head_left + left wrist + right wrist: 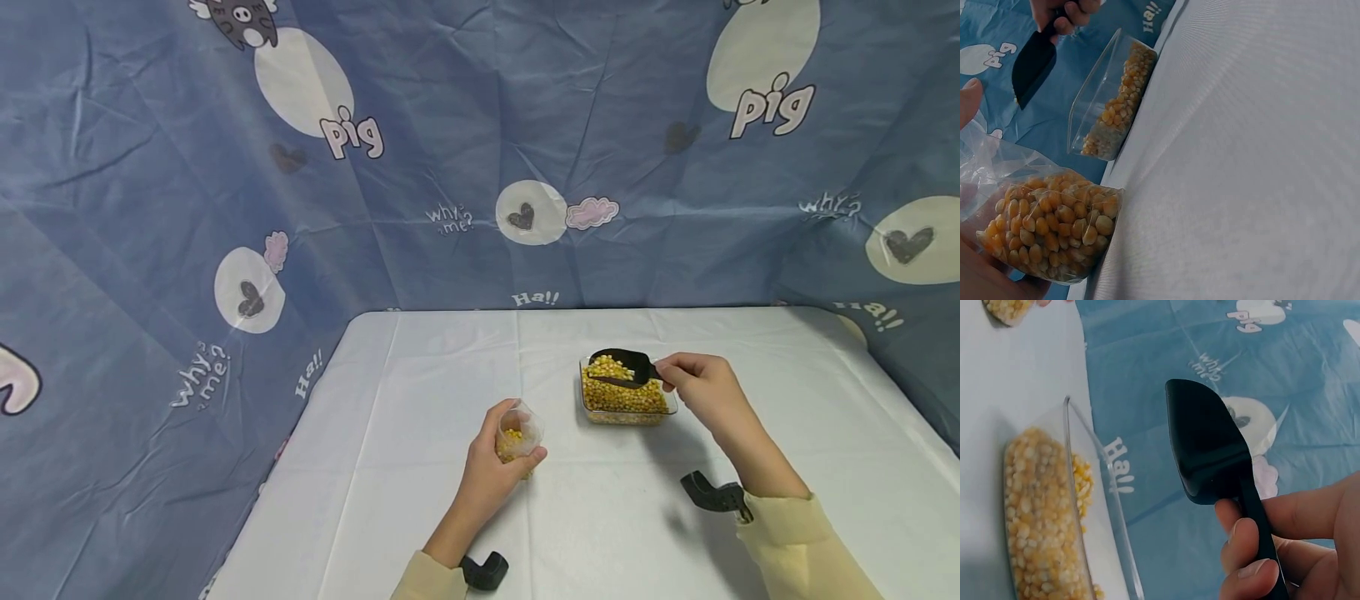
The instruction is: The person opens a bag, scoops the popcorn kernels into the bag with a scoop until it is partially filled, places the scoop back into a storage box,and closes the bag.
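My right hand [703, 392] grips the handle of a black scoop [637, 364], which is loaded with yellow corn kernels [609, 367]. The scoop hangs above a clear rectangular container [626, 417] filled with more kernels; in the right wrist view the scoop [1207, 444] appears from its underside, apart from the container [1041, 512]. To the left, my left hand [483, 471] holds a clear plastic bag [525, 431] upright with its mouth open. Kernels [1054, 225] fill the bag's lower part in the left wrist view, with the thumb and fingers around its sides.
A white cloth [420, 392] covers the table. Behind and to the left hangs a blue printed curtain [450, 150]. Black wrist mounts [712, 493] sit on both forearms, by the pale yellow sleeves [795, 533].
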The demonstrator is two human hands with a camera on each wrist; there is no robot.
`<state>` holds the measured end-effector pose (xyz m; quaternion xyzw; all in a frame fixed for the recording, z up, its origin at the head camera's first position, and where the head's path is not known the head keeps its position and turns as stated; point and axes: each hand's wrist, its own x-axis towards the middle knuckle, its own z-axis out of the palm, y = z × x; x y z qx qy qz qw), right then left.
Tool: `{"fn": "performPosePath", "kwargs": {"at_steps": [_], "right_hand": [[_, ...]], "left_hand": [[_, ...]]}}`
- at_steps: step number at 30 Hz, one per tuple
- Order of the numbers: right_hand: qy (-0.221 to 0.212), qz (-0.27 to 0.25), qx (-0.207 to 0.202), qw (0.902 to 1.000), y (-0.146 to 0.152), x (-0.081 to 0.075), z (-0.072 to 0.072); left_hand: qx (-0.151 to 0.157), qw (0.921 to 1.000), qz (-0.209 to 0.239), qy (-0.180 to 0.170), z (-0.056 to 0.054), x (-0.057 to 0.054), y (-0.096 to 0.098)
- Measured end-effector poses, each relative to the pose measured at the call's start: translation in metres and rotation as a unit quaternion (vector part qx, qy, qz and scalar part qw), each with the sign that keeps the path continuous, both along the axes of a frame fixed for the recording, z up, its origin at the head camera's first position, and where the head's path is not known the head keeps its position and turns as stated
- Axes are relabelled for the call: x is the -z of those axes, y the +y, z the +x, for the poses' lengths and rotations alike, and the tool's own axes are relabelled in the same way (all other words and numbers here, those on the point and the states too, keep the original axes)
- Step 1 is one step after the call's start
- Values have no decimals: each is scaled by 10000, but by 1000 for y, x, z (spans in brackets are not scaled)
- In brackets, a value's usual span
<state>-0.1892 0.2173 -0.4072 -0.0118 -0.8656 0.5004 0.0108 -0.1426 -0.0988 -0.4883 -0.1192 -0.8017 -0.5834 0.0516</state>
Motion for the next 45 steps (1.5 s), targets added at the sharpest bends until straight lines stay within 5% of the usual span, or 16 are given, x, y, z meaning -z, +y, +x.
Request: {"fn": "performPosePath", "kwargs": {"at_steps": [8,23,39,45], "right_hand": [[145,31,-207,9997,-11,-12,9],[319,-54,-747,9967,-30,-20,21],[527,-29,-1212,9912,-59,-7,28],[661,79,-1269,9897,-69,0,29]], "left_hand": [[51,10000,65,2,11,-22,2],[-13,10000,39,-68,9,-19,3],[194,9997,11,165,12,-26,0],[63,9998,-65,155,-1,4,-3]]}}
